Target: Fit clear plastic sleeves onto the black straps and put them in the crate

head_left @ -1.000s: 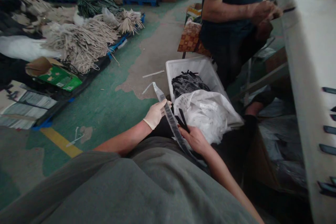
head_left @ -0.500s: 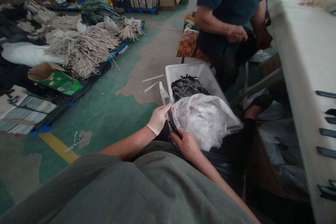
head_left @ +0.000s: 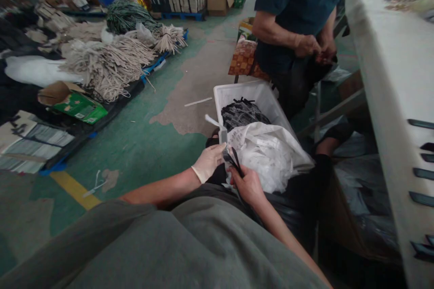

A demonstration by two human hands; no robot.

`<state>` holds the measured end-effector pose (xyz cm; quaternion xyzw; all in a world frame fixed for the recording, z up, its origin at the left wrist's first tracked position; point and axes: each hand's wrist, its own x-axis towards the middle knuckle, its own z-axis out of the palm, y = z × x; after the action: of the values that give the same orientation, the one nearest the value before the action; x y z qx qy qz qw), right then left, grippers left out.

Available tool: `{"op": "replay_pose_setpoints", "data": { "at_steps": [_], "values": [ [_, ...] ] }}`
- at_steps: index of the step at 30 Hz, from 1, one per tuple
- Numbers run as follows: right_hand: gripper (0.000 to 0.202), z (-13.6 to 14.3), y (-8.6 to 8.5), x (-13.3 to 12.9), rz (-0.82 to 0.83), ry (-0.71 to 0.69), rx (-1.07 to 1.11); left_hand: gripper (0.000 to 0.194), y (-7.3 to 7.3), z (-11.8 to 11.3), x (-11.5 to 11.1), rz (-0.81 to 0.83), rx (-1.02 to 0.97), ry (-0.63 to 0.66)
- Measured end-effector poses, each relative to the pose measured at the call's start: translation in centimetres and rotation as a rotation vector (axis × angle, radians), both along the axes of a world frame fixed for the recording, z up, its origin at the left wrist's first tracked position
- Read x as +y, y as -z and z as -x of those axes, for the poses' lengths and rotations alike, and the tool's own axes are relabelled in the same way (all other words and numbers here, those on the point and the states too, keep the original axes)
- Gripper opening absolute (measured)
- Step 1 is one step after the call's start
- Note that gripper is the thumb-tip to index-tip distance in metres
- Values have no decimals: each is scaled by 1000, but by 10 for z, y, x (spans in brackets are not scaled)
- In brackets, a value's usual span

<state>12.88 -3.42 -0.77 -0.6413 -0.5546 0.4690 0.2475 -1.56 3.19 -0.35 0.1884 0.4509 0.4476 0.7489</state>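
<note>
My left hand, in a pale glove, pinches a clear plastic strip with a grey end, held upright over my lap. Bare and just to the right, my right hand has its fingers closed on a black strap, which meets the plastic strip near my left fingertips. Beyond both hands stands a white bin with a heap of black pieces inside. A white bag filled with clear plastic scraps lies over its near end.
Another person sits ahead, hands together. A white table with black strips runs along the right. At left, bundles of beige cords and a green carton lie on pallets. Thin strips lie on the floor.
Both hands have shifted slightly right. The plastic strip stands nearer the bin's edge, and the black strap shows more above my right hand. The other person's hands have come together.
</note>
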Motion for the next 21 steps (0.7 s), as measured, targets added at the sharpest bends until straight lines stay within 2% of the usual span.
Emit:
{"op": "replay_pose_setpoints", "data": {
  "at_steps": [3, 8, 11, 14, 17, 21],
  "values": [
    [35, -3, 1, 0, -16, 24, -21, 37, 2, 2, -8, 25, -22, 57],
    [38, -4, 1, -4, 28, -18, 37, 37, -7, 7, 9, -42, -34, -101],
    [45, -2, -5, -6, 55, -29, 129, 36, -10, 6, 21, -77, 2, -129],
    [45, 1, -10, -6, 45, -5, 231, 36, -9, 0, 18, -111, 42, -159],
    [42, 3, -12, -4, -31, 76, 202, 34, -8, -6, 1, -120, 63, -102],
    [42, -2, -12, -2, -138, 145, 99, 33, -12, -9, -16, -147, 105, 100]
  ]
}}
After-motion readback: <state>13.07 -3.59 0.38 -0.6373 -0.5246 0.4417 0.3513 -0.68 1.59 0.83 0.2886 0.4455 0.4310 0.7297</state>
